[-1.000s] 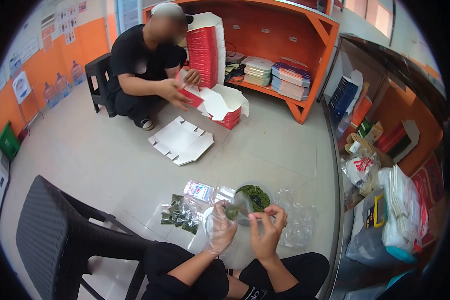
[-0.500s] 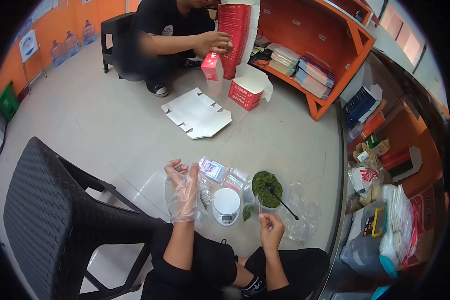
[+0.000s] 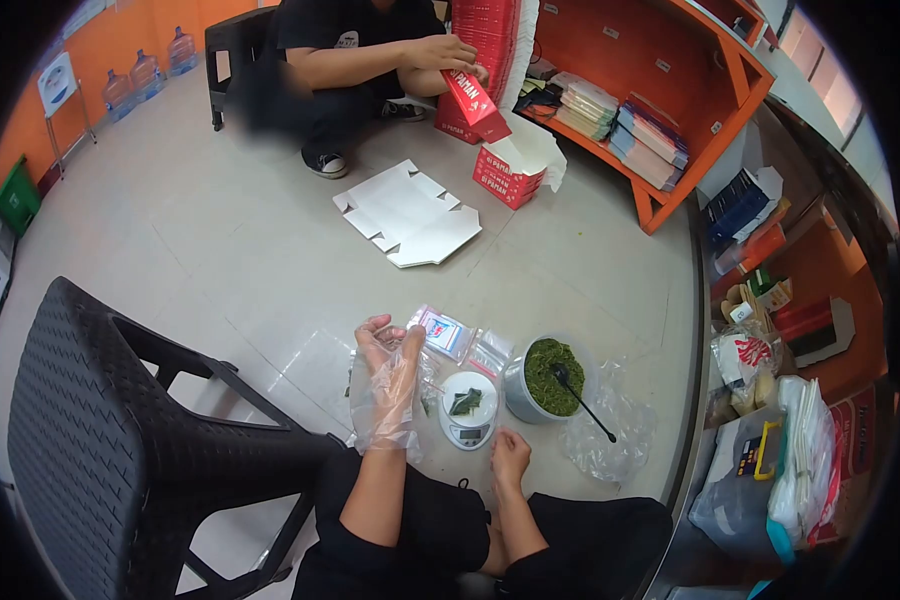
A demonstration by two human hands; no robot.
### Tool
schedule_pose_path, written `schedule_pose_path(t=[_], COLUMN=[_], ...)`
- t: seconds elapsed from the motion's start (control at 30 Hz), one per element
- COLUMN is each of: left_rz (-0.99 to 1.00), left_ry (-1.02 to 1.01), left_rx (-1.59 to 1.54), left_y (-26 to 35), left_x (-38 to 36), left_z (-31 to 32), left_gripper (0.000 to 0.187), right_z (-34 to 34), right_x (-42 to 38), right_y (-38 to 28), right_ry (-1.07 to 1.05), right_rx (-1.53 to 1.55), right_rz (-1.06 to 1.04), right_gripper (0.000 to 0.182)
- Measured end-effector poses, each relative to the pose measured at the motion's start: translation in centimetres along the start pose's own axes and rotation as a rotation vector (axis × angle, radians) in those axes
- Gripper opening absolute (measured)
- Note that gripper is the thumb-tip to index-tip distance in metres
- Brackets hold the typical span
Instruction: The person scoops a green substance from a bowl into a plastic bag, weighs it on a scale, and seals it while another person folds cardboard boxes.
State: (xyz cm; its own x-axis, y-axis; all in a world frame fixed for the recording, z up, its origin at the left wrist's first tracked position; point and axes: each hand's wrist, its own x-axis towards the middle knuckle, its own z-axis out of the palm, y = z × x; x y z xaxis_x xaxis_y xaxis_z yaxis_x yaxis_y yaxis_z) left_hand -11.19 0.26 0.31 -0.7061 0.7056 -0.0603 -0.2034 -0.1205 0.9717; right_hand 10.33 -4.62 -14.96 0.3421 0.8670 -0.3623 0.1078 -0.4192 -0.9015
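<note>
My left hand (image 3: 390, 375), in a loose clear plastic glove, is raised to the left of the white kitchen scale (image 3: 469, 437), its fingers apart and holding nothing. A small packet with dark green leaf pieces (image 3: 465, 402) lies on the scale's plate. My bare right hand (image 3: 511, 458) is at the scale's lower right edge, fingers curled together; I cannot tell whether something thin is in them. Right of the scale stands a tub (image 3: 532, 405) full of chopped green leaves (image 3: 550, 372), with a black long-handled spoon (image 3: 592, 412) stuck in it.
Packs of small plastic bags (image 3: 443, 333) lie behind the scale, and a crumpled clear bag (image 3: 615, 437) right of the tub. A black stool (image 3: 100, 420) stands at left. Opposite, a person handles a red box (image 3: 475, 105) near a flat white carton (image 3: 407, 215) and an orange shelf (image 3: 715, 110).
The leaf packet now lies on the scale, whose plate was bare. My right hand has moved left towards the scale; the left stays raised. The other person's red box has moved and tilted.
</note>
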Motion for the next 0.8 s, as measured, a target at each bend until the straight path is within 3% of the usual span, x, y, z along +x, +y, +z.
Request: schedule_pose_path(t=[0.17,0.33,0.8], left_rz=[-0.021,-0.018,-0.019], left_ry=[-0.009,0.001,0.011], left_rx=[-0.046,-0.017,0.111], left_y=[0.9,0.7,0.4], left_x=[-0.5,-0.1,0.1], left_z=[0.1,-0.2,-0.4], left_gripper=[0.053,0.065,0.069], right_z=[-3.1,-4.3,-4.7], right_x=[-3.4,-4.7,-4.2], right_y=[2.5,3.5,3.2], right_ry=[0.044,-0.030,-0.052], right_rx=[0.003,-0.194,-0.152], right_rz=[0.122,0.067,0.077], right_gripper=[0.016,0.012,0.011])
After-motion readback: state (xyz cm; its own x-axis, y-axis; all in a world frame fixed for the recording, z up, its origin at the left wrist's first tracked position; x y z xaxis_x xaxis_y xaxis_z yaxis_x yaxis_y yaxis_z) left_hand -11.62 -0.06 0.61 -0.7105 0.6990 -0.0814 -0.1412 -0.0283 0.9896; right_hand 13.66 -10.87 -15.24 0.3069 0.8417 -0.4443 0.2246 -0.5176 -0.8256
